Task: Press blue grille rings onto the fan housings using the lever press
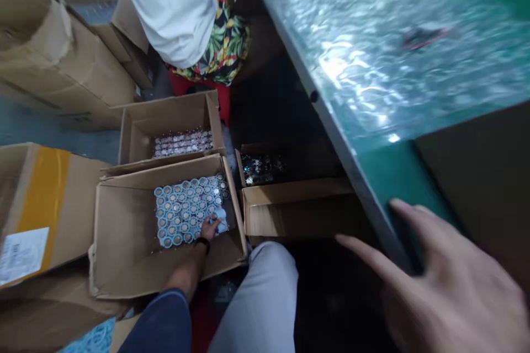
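Note:
My left hand (210, 228), with a dark band at the wrist, reaches down into an open cardboard box (124, 231). Its fingers are closed on a small light-blue ring-shaped piece (221, 219) at the right end of the layer. Beside it, blue ring pieces with metallic centres (182, 210) lie in close rows on the box floor. At the lower right, my right hand (439, 281) is slightly blurred, its thumb and fingers spread, holding nothing. It is near the edge of the green-topped table (375, 168).
Clear plastic bags (372, 49) cover much of the table. Behind my box stands another box (165, 113) with rows of small pieces. A smaller carton (298, 192) sits under the table. A person in a white shirt (174, 5) sits ahead; more cartons (74, 66) line the left.

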### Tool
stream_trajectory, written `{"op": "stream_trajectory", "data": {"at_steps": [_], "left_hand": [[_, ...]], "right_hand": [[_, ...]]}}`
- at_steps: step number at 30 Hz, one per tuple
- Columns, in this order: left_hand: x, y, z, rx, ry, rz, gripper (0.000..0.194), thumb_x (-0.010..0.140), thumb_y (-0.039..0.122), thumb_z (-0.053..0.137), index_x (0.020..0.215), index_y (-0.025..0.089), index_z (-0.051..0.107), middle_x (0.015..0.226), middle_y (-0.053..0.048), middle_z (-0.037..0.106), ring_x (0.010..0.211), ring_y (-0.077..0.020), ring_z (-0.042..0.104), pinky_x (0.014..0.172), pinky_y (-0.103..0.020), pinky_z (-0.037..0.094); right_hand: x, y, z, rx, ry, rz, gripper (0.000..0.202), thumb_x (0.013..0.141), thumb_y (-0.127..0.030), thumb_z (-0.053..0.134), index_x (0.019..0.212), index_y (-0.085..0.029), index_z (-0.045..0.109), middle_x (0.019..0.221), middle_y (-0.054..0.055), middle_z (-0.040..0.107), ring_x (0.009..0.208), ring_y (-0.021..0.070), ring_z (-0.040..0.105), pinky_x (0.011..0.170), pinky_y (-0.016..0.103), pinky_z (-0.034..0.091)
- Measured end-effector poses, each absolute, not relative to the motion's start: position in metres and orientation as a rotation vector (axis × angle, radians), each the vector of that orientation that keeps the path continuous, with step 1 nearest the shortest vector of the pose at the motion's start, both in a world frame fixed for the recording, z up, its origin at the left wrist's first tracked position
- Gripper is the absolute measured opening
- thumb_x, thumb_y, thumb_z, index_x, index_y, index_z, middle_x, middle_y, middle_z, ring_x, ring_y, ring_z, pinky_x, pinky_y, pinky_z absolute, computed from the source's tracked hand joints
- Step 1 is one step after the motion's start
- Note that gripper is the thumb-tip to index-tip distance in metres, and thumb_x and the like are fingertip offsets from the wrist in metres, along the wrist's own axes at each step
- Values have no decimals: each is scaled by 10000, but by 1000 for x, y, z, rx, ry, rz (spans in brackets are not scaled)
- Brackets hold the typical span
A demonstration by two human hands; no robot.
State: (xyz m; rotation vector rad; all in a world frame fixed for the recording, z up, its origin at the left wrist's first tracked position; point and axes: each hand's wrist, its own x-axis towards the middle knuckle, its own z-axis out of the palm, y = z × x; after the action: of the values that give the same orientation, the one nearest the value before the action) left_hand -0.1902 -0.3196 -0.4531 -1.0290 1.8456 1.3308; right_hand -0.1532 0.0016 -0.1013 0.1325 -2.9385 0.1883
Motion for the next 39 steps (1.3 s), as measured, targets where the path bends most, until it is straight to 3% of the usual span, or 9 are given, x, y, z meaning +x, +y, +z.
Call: {"op": "stream_trajectory", "data": {"at_steps": [4, 7, 13, 17, 22, 26, 31, 37, 39], "left_hand": [[-182, -333, -395, -1009, 1820, 1455, 278, 943, 366, 596, 1091, 131, 601, 885, -18, 642, 680, -107, 606, 622, -260, 539], [-176, -342, -342, -951, 1817, 1596, 346, 875, 433, 653, 1069, 154, 587, 784, 10, 628, 611, -101, 579, 576, -237, 505], [-170, -365, -215, -740, 1818, 1816, 581, 610, 518, 819, 1038, 186, 608, 821, -24, 672, 671, -143, 609, 616, -271, 522], [-152, -374, -121, -527, 1794, 1855, 726, 515, 500, 883, 1123, 197, 626, 985, -79, 698, 772, -209, 663, 608, -300, 537], [-123, -382, -33, -323, 1875, 1779, 776, 489, 469, 918, 1182, 224, 670, 1069, -90, 727, 868, -276, 697, 624, -303, 547], [-128, -364, 13, -109, 2035, 1729, 780, 438, 496, 917, 1142, 239, 704, 965, -73, 753, 809, -296, 693, 591, -315, 544], [-138, -264, 71, 376, 1862, 1527, 774, 444, 356, 913, 1166, 204, 681, 1060, -94, 735, 952, -311, 679, 775, -354, 561], [-130, -108, 76, 956, 1973, 1125, 349, 606, 339, 782, 881, 153, 674, 713, -13, 660, 619, -166, 591, 590, -260, 469], [-129, -70, 68, 1075, 2083, 1065, 253, 616, 327, 768, 756, 154, 646, 693, -16, 638, 645, -167, 582, 604, -254, 455]], "right_hand": [[-164, -4, -75, 263, -2857, 113, 465, 827, -78, 363, 1118, -250, 683, 1527, 125, 341, 1406, 353, 361, 1009, 612, 415], [-164, -15, -69, 245, -2804, 228, 490, 801, -22, 399, 1162, -220, 665, 1498, 140, 374, 1395, 336, 373, 1052, 602, 399], [-166, -93, -94, -30, -2534, 1814, 419, 734, -143, 588, 1137, -218, 680, 1363, 100, 517, 1348, 254, 431, 1181, 466, 314], [-155, -164, -116, -157, -2361, 2335, 361, 851, -440, 546, 1074, -176, 650, 999, 114, 654, 935, 216, 653, 860, 440, 544], [-120, -195, -106, -82, -1940, 2825, 570, 898, -650, 294, 987, -196, 628, 756, 53, 634, 661, 199, 657, 568, 338, 527], [-95, -158, -70, -88, -1618, 2759, 478, 780, -593, 516, 1094, -233, 542, 920, 43, 655, 785, 223, 681, 649, 357, 545], [-36, -73, -32, -294, -1455, 2195, 610, 640, -518, 713, 1120, -227, 477, 1029, 56, 626, 919, 215, 631, 847, 344, 518], [27, -6, -28, -669, -1428, 1489, 562, 696, -383, 683, 1183, -186, 482, 1202, 107, 567, 1107, 259, 544, 1036, 408, 407], [34, 3, -28, -718, -1454, 1358, 560, 715, -361, 642, 1226, -178, 503, 1261, 120, 555, 1177, 280, 521, 1081, 436, 373]]}}
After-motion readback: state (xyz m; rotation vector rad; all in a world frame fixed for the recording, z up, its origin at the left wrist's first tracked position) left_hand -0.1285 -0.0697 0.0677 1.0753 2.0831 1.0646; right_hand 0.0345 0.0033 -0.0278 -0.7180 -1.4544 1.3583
